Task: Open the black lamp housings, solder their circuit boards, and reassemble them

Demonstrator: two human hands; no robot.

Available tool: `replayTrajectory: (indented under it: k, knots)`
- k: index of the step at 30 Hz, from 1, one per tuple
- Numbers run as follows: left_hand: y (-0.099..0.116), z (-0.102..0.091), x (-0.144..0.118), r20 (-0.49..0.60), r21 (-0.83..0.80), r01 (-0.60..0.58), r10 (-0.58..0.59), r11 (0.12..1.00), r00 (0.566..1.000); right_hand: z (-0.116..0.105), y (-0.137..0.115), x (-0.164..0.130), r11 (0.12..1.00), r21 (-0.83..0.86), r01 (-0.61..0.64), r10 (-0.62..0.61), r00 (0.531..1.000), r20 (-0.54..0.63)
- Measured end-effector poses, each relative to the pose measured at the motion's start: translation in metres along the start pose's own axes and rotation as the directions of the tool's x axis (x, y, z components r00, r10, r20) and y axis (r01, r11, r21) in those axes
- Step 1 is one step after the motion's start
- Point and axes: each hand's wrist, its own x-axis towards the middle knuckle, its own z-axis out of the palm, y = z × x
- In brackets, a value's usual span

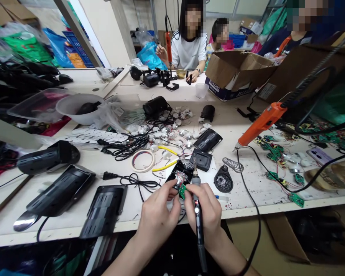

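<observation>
My left hand (158, 209) pinches a small green circuit board (183, 190) at the near end of an open black housing (180, 175) with wires and a motor inside. My right hand (207, 209) grips a black pen-shaped soldering iron (197, 207), tip up near the housing, its cable running down toward me. Both hands hover at the front edge of the white workbench (247, 191).
Black shells (103, 209) lie at the left front, with a tape ring (143, 160), yellow wires, a spring (232, 164) and small motors behind. An orange electric screwdriver (261, 122) hangs at the right over green boards. Cardboard boxes and other people sit at the far side.
</observation>
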Motion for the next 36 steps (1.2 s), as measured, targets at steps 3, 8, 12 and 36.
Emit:
replayTrajectory:
  k: [3, 8, 12, 36]
  knots:
    - [0.0, 0.0, 0.0, -0.011, 0.059, -0.029, 0.03, 0.998, 0.999, 0.001, -0.002, 0.0, 1.0, -0.008, 0.013, -0.013, 1.0, -0.009]
    - [0.0, 0.005, -0.001, -0.075, 0.178, -0.125, 0.14, 0.976, 0.987, 0.001, -0.003, 0.0, 1.0, 0.006, -0.001, 0.001, 1.0, 0.006]
    - [-0.001, 0.007, -0.004, -0.131, 0.219, -0.174, 0.205, 0.96, 0.97, 0.002, -0.003, 0.0, 1.0, 0.014, 0.002, -0.002, 1.0, -0.006]
    - [-0.004, 0.008, -0.001, -0.105, 0.072, -0.08, 0.087, 0.994, 0.991, 0.001, -0.001, 0.001, 0.995, 0.066, -0.076, 0.073, 0.997, 0.04]
